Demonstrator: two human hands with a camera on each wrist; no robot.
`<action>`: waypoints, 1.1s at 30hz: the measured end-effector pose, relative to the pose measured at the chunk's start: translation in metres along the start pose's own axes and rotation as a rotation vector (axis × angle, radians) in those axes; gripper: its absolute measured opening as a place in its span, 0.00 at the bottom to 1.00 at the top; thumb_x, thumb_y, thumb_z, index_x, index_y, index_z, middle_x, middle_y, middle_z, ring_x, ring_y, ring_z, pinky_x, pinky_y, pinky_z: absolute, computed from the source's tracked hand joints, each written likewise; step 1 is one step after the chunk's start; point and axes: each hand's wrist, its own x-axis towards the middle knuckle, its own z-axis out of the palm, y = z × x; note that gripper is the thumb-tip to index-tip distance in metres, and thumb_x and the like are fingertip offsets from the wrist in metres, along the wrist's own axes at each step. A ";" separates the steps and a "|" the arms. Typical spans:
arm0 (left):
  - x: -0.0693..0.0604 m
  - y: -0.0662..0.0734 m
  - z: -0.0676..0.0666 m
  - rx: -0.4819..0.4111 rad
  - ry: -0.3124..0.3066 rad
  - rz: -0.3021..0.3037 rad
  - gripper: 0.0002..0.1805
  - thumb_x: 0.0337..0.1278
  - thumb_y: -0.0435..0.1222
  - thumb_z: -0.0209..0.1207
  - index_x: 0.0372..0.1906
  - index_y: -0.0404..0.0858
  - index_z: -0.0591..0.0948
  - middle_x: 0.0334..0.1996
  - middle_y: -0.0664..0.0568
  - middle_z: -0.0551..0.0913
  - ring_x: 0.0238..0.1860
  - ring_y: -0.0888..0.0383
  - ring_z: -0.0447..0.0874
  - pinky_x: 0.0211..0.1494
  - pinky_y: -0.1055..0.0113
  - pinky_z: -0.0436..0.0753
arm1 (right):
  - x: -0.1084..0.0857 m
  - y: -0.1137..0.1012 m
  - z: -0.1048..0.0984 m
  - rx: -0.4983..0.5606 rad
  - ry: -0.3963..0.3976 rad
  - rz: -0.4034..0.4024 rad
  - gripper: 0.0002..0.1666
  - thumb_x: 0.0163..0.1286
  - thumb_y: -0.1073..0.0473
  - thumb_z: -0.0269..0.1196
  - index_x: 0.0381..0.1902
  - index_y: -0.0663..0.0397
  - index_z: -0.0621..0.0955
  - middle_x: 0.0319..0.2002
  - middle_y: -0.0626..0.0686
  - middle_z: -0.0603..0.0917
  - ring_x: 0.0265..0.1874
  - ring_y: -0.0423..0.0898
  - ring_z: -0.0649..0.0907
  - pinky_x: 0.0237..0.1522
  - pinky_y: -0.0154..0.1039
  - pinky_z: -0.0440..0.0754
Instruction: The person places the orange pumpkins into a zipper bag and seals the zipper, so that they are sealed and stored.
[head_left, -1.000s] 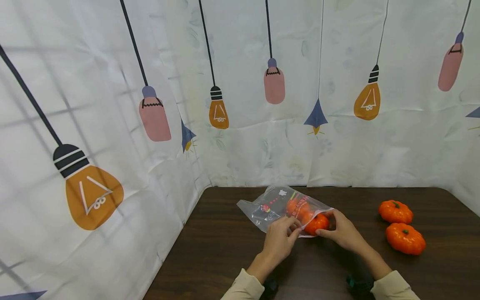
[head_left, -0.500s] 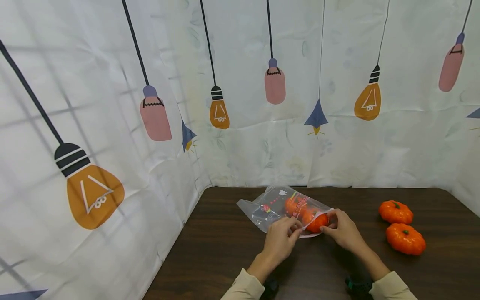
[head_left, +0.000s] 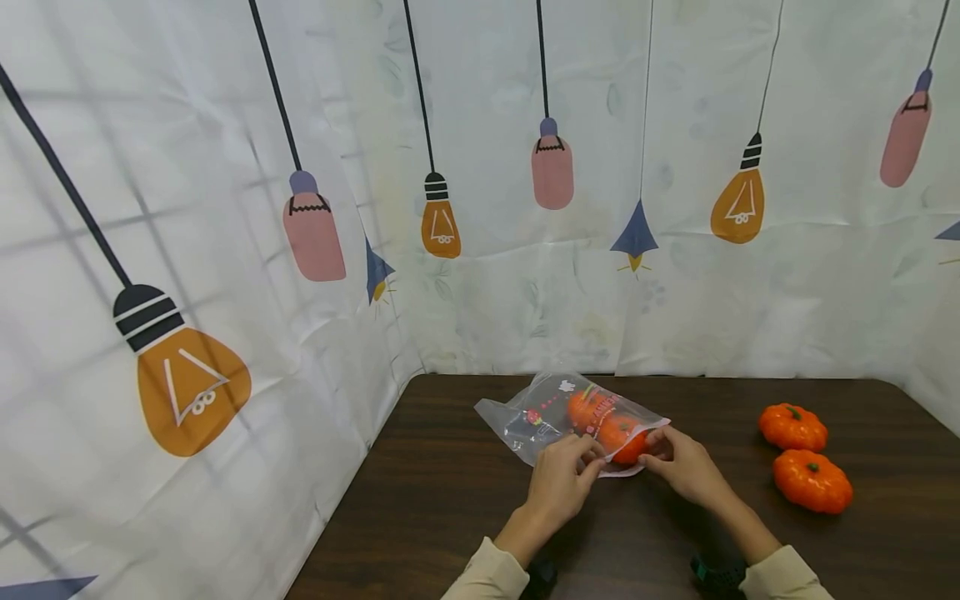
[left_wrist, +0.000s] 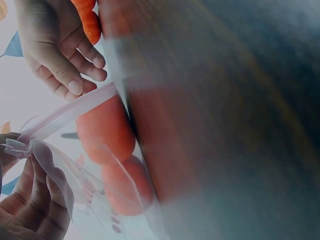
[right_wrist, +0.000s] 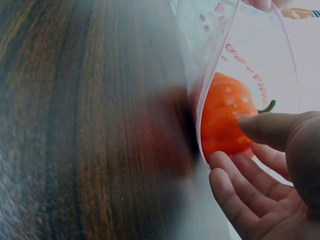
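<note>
A clear plastic zip bag (head_left: 517, 425) with pink print lies on the table, its mouth towards me. Inside are two orange toy pumpkins, a rear one (head_left: 583, 408) and a front one (head_left: 626, 446) near the mouth. My left hand (head_left: 558, 479) pinches the bag's rim, as the left wrist view shows with the fingers (left_wrist: 37, 195) on the zip edge. My right hand (head_left: 690, 475) is at the right side of the mouth. In the right wrist view its thumb touches the front pumpkin (right_wrist: 225, 117), and its loosely extended fingers (right_wrist: 240, 185) lie by the lower rim.
Two more orange toy pumpkins stand on the right of the dark wooden table (head_left: 420, 500), one behind (head_left: 792, 427) and one nearer (head_left: 812, 482). White printed curtains (head_left: 495, 308) hang along the table's back and left edges.
The front pumpkin has moved further into the bag, to the left and away from me. My right hand has followed it slightly and loosened around it. The left hand has stayed on the rim.
</note>
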 end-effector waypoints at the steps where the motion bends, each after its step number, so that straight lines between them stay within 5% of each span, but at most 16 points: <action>1: 0.000 0.000 0.000 -0.001 -0.001 -0.002 0.03 0.60 0.40 0.70 0.35 0.50 0.85 0.27 0.62 0.84 0.24 0.76 0.71 0.30 0.85 0.68 | 0.000 0.000 0.000 0.008 -0.007 -0.005 0.17 0.66 0.55 0.71 0.46 0.59 0.80 0.41 0.55 0.87 0.38 0.45 0.85 0.36 0.38 0.81; 19: 0.000 0.000 0.000 0.025 0.005 0.017 0.04 0.59 0.39 0.70 0.34 0.50 0.85 0.27 0.63 0.83 0.24 0.77 0.71 0.32 0.83 0.69 | -0.001 0.000 0.001 0.135 -0.260 -0.115 0.34 0.72 0.53 0.66 0.69 0.63 0.71 0.49 0.60 0.84 0.38 0.43 0.83 0.33 0.36 0.79; 33: 0.001 -0.001 -0.001 0.041 -0.028 -0.019 0.03 0.57 0.37 0.68 0.35 0.49 0.86 0.27 0.63 0.85 0.24 0.76 0.72 0.32 0.83 0.70 | 0.002 0.004 -0.010 0.125 -0.236 -0.169 0.25 0.73 0.54 0.64 0.62 0.61 0.77 0.57 0.64 0.83 0.39 0.41 0.82 0.35 0.35 0.80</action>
